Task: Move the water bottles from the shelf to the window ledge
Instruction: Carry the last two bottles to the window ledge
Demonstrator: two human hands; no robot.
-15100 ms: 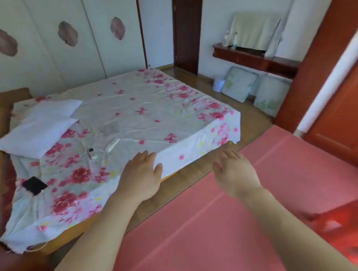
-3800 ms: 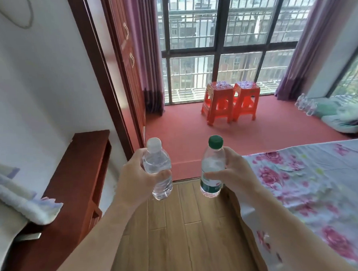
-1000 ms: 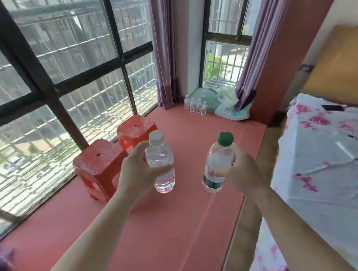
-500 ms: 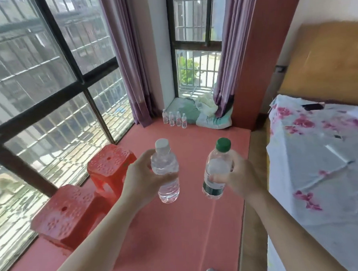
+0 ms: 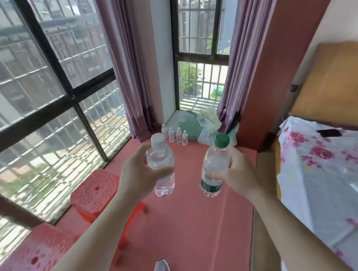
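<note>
Head view: my left hand (image 5: 135, 176) grips a clear plastic water bottle with a white cap (image 5: 161, 157); beside it my right hand (image 5: 237, 174) grips a clear plastic water bottle with a green cap (image 5: 214, 162), both upright above the red window ledge (image 5: 195, 221), a row of small clear bottles (image 5: 177, 134) well beyond them

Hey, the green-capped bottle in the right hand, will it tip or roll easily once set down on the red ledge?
Tall and narrow, the green-capped bottle probably tips if nudged. Its round body would likely roll if laid flat. It seems to hold water, so likely weighty for its size.
</note>
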